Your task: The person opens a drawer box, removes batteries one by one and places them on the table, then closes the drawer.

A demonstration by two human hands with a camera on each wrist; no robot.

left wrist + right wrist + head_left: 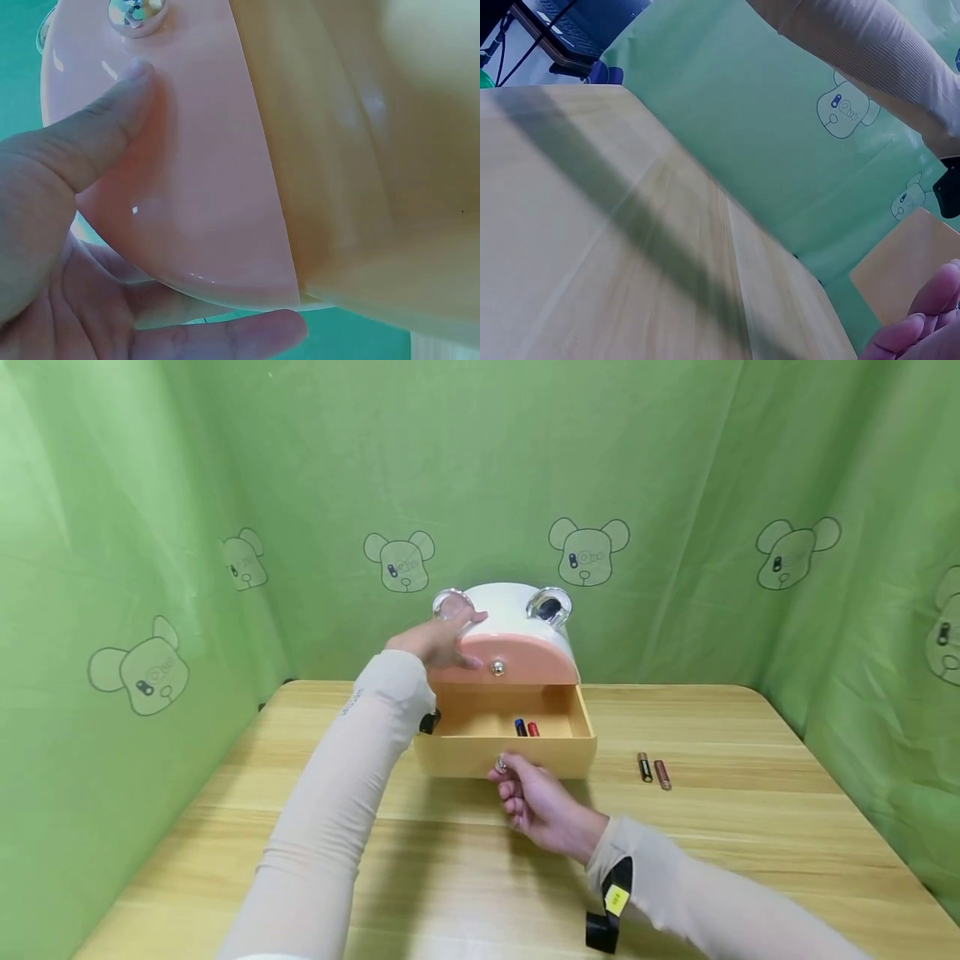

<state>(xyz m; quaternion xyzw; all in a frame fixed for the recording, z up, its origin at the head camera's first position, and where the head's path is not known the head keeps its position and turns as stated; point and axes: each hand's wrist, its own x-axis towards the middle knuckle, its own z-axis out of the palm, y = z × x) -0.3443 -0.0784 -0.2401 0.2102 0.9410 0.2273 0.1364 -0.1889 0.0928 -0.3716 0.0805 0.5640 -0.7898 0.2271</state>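
Note:
A small white storage box (pixel 506 606) with clear round ears and a pink front (pixel 536 653) stands at the table's far side. Its lower yellow drawer (pixel 457 756) is pulled out. Inside lie a dark battery with a blue end (pixel 520 727) and a red one (pixel 533 728). My right hand (pixel 543 806) pinches the silver drawer knob (pixel 500 765) between thumb and curled fingers. On the box's upper left, my left hand (pixel 438 642) rests with fingers spread along the curved side. Its thumb (pixel 112 124) lies against the pink front, below the upper knob (pixel 137 13).
Two batteries, one black and copper (pixel 644 767) and one reddish brown (pixel 662 775), lie on the wooden table (pixel 720 835) right of the drawer. A green curtain (pixel 480 460) with bear-head prints surrounds the table's back and sides.

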